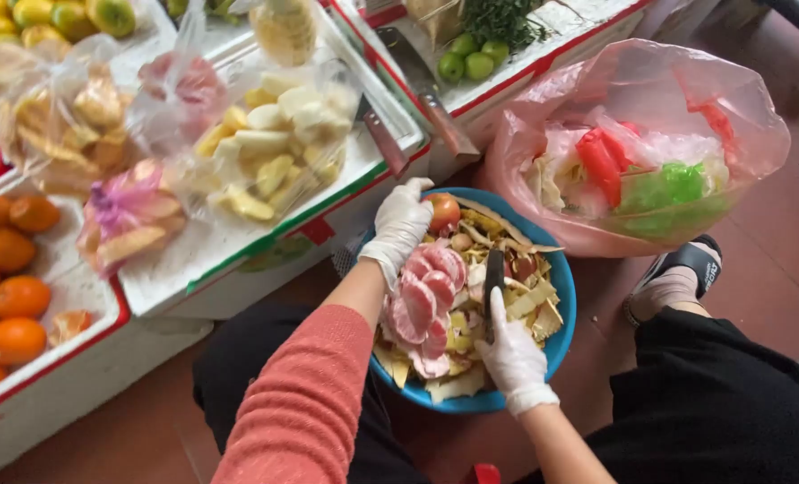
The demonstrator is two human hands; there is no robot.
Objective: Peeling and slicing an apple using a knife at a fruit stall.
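A blue bowl (561, 285) on the floor between my knees is heaped with yellow-white peel scraps and pink peeled pomelo segments (424, 300). My left hand (401, 224), in a white glove, reaches over the bowl's far rim and touches a small round reddish-orange fruit (443, 211). My right hand (512, 356), also gloved, grips a dark-bladed knife (492, 289) pointing away from me over the scraps, forefinger along its back.
A pink plastic bag (641, 143) of rubbish stands right of the bowl. White foam boxes (238, 242) hold bagged cut fruit; oranges (5, 287) lie at left. Two cleavers (435, 99) rest on box rims near green limes (467, 59). My sandalled foot (682, 273) is at right.
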